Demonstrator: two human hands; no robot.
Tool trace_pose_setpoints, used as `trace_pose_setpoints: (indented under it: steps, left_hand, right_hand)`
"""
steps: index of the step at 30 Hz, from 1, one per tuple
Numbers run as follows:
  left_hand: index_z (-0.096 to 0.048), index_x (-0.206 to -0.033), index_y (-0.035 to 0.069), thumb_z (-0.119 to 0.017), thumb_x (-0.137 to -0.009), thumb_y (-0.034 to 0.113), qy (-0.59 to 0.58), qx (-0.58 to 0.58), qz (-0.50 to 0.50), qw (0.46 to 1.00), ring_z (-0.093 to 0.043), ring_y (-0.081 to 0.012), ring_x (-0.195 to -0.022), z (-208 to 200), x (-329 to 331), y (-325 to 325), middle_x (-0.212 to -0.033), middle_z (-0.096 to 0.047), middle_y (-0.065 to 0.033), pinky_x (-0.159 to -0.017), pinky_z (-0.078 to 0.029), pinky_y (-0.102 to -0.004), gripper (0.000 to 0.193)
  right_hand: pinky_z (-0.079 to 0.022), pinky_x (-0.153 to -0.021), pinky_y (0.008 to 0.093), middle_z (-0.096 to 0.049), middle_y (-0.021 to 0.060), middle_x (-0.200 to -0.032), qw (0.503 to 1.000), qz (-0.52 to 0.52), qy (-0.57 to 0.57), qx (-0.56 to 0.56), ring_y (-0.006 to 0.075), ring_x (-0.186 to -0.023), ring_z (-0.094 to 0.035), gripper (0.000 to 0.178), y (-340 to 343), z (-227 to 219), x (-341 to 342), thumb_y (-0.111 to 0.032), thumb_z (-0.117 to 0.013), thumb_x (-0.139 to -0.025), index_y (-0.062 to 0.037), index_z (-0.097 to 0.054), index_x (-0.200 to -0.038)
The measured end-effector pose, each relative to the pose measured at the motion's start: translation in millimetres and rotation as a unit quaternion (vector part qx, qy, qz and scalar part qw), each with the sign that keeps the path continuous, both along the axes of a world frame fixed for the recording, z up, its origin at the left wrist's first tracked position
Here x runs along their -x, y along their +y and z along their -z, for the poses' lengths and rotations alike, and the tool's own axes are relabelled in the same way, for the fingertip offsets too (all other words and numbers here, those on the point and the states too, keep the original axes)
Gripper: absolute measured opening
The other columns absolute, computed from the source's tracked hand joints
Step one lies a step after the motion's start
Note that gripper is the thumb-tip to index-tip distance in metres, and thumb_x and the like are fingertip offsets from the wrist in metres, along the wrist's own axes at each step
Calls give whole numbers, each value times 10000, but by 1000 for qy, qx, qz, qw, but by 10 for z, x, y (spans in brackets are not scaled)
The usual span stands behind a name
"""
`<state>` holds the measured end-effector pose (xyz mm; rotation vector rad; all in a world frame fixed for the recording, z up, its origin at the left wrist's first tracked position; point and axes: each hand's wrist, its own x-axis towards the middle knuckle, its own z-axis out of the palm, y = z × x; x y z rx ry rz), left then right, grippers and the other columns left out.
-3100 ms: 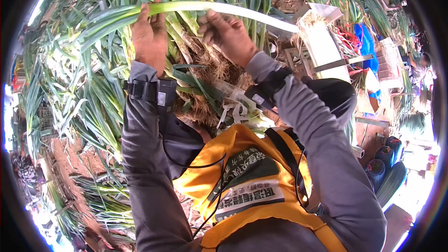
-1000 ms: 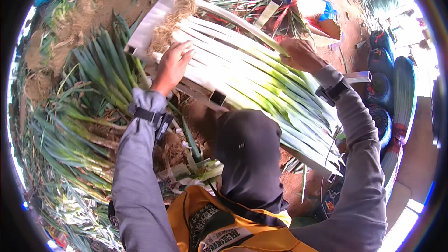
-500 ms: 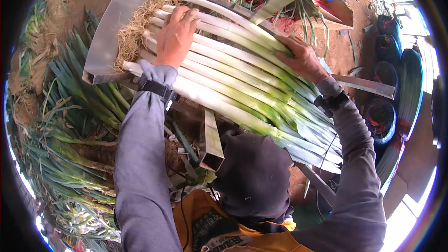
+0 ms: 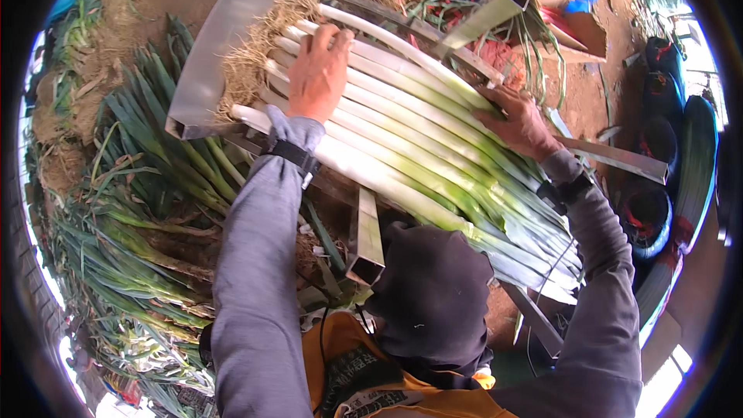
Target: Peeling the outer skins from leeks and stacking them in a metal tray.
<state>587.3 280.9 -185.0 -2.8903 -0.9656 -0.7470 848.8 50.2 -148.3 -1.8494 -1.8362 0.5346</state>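
A layer of long leeks (image 4: 387, 135) lies side by side on a metal rack, white ends to the left and green leaves to the lower right. Their stringy roots (image 4: 259, 50) bunch near an upright grey plate (image 4: 209, 54) on the rack. My left hand (image 4: 320, 73) rests across the white stalks close to the roots, its fingers bent over the far ones. Farther along, my right hand (image 4: 518, 120) grips the far edge of the layer where the stalks turn green. Its thumb and the undersides of the leeks are hidden.
Square metal bars (image 4: 484, 19) stick up and out from the rack, with an open-ended one (image 4: 365, 240) on the near side. Loose leeks (image 4: 155, 263) heap on the left. Wrapped bundles (image 4: 693, 162) stand at the right, and a cardboard box (image 4: 576, 35) lies behind.
The whole view has shifted, so the rack and leeks appear farther right and slightly lower. Both hands stay on the leeks in nearly the same places.
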Motion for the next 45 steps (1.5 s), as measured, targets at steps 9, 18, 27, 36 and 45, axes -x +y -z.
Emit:
trace_pose_setpoints:
  steps: [9, 18, 27, 36, 45]
  left_hand:
    - [-584, -1108, 139, -588, -919, 177, 3, 29, -15, 999, -569, -295, -929, -38, 5, -44, -1088, -544, -47, -759, -540, -418, 192]
    - [-623, -1103, 106, -576, -939, 156, -18, 45, -1, 999, -578, -310, -959, -14, 13, -19, -1111, -579, -69, -851, -477, -418, 178]
    - [-583, -1246, 172, -568, -945, 195, 33, 28, -20, 999, -565, -302, -946, -35, 21, -25, -1108, -552, -42, -769, -539, -417, 302]
    - [-570, -1283, 189, -570, -941, 204, 60, 23, -25, 998, -562, -296, -965, -47, 20, -26, -1131, -516, -47, -762, -558, -423, 342]
    - [-578, -1269, 191, -566, -947, 219, 65, 22, -33, 997, -560, -300, -975, -51, -35, -47, -1142, -519, -47, -753, -559, -437, 323]
  right_hand:
    - [-511, -810, 410, -629, 172, -1020, 999, -5, -31, 37, 350, -938, -636, 357, 4, -334, -39, -144, -674, -883, -1, -596, -1201]
    - [-490, -800, 459, -629, 215, -1008, 993, -89, -26, 67, 373, -949, -625, 366, 416, -25, -276, -181, -595, -930, 0, -551, -1245]
    - [-468, -835, 456, -571, 179, -1004, 989, -109, -16, 101, 357, -954, -597, 356, 338, 3, -222, -272, -511, -999, -20, -551, -1246]
    - [-473, -823, 436, -573, 149, -1022, 990, -57, -103, 76, 332, -959, -592, 383, 155, -33, -140, -320, -545, -979, -53, -589, -1249]
    - [-481, -809, 405, -606, 155, -947, 997, 17, -39, 66, 320, -915, -607, 289, -76, 6, -268, -237, -619, -937, -9, -653, -1111]
